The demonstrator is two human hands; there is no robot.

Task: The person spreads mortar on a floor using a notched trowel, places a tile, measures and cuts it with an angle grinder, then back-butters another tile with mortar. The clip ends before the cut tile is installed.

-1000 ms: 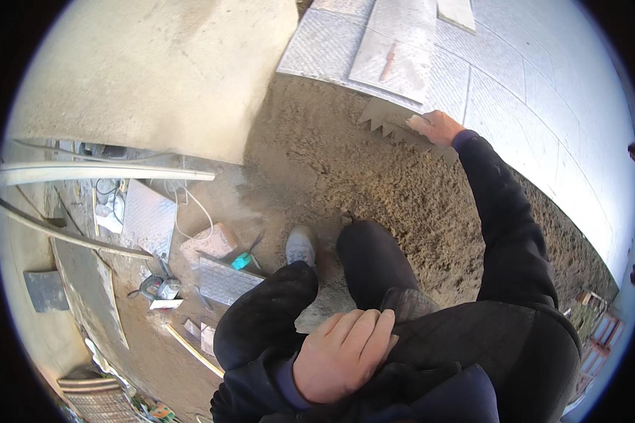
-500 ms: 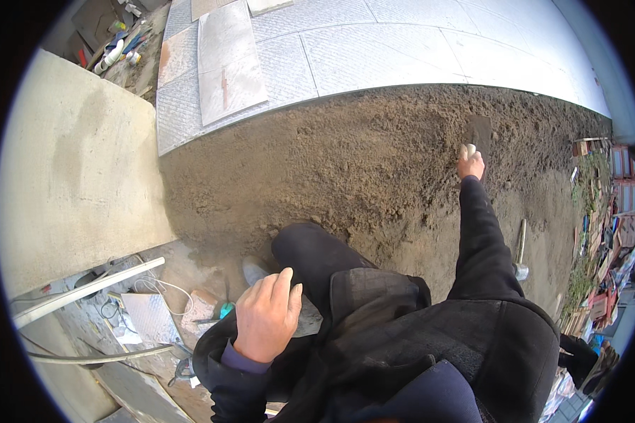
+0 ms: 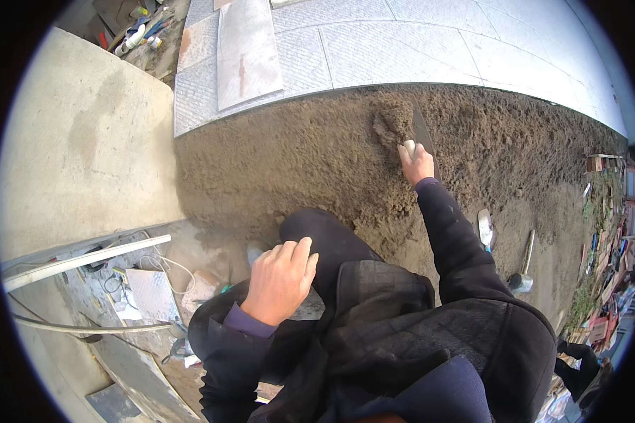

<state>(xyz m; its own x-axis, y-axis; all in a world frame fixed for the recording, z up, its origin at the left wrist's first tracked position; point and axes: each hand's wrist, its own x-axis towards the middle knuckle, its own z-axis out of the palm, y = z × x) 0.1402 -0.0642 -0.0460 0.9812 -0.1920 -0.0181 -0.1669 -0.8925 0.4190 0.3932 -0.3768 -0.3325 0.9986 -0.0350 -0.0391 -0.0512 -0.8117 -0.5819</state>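
My right hand point(image 3: 418, 166) grips the pale handle of a flat plastering trowel point(image 3: 422, 129), reaching out over a bed of damp, brown sandy mortar point(image 3: 282, 162). The dark blade stands on edge in the bed, against a loose heap of mortar point(image 3: 391, 120) on its left. My left hand point(image 3: 279, 278) hovers or rests by my bent knee, fingers loosely extended and nothing visible in it. I cannot tell whether it touches the leg. Laid grey-white stone slabs point(image 3: 374, 53) border the far side of the bed.
A loose slab point(image 3: 249, 56) lies on the paving. At left stands a pale concrete block point(image 3: 92, 141), with a white pipe point(image 3: 92, 262) and cables near it. Right of my arm lie a pointed trowel point(image 3: 485, 229) and a mallet point(image 3: 523, 278). Debris point(image 3: 607, 282) lines the far right.
My right hand has swept the trowel leftward across the bed, and mortar is now heaped against its blade. The pointed trowel has come into sight beside my right arm.
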